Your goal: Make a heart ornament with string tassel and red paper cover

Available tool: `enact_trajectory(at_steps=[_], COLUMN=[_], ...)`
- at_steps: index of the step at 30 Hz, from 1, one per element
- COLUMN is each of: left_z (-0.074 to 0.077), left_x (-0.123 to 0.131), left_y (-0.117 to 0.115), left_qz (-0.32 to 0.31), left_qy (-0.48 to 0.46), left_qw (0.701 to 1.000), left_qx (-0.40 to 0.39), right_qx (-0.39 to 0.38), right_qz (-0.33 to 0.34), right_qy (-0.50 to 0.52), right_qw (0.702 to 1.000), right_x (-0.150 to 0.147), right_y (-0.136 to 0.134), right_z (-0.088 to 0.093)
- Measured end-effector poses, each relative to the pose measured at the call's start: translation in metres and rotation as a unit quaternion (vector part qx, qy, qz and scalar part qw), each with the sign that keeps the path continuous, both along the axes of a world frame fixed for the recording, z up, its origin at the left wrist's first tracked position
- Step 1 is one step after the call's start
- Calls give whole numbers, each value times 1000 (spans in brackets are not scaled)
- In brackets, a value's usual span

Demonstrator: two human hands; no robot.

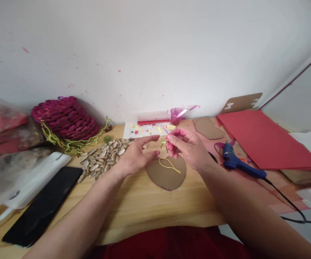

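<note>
My right hand (188, 146) hovers over a brown oval cardboard piece (166, 173) and pinches a thin yellow-green string (163, 144) between its fingertips. A loop of the same string (168, 165) lies on the cardboard. My left hand (137, 155) is beside it, fingers stretched out and apart, holding nothing, just right of a pile of pale seeds (103, 159).
A blue glue gun (238, 162) with a black cord lies to the right, near red sheets (266, 140). A star sticker sheet (144, 129) and pink cup (176, 116) stand by the wall. A magenta woven piece (66, 118) and a black phone (43, 205) are left.
</note>
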State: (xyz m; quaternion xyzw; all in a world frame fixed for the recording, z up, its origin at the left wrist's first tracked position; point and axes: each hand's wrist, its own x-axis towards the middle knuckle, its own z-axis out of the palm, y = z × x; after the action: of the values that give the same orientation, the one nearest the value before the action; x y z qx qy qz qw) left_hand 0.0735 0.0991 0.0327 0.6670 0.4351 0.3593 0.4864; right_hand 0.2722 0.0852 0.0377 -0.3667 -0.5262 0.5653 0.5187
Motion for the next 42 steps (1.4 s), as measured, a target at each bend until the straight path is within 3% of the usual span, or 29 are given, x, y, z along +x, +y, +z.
enact_trajectory(at_steps=[2,5,8,11,27,34,40,42], left_z=[3,2,-2,-6,-11,-8,-6,-6], left_x=[0,5,12,17,13,14,11,11], left_y=[0,-1,-3,-5,-4,-4,1,2], left_qz=[20,-8,-37,-43,-72,-18,50,61], left_qy=[-87,-256,-319,-322,-164,-236,-338,-352], left_qw=[996,961,925,918,960,945,912,904], left_qx=[2,-104,-203,-226,-213,-225,-228,-234], right_qx=[5,2,-7,-4,-33,-81,-88,-73], right_qz=[21,41,54,54,7,-28,129,146], right_qy=[-21,-61,-105,-124,-85,2,-111,-138], right_qw=[1000,997,993,991,996,996,982,977], right_x=[1,-1,-4,-5,-4,-7,-13,-15], right_y=[-2,-4,-7,-8,1,3,-3,-5], right_z=[1,2,1,1,-8,-9,-14,-19])
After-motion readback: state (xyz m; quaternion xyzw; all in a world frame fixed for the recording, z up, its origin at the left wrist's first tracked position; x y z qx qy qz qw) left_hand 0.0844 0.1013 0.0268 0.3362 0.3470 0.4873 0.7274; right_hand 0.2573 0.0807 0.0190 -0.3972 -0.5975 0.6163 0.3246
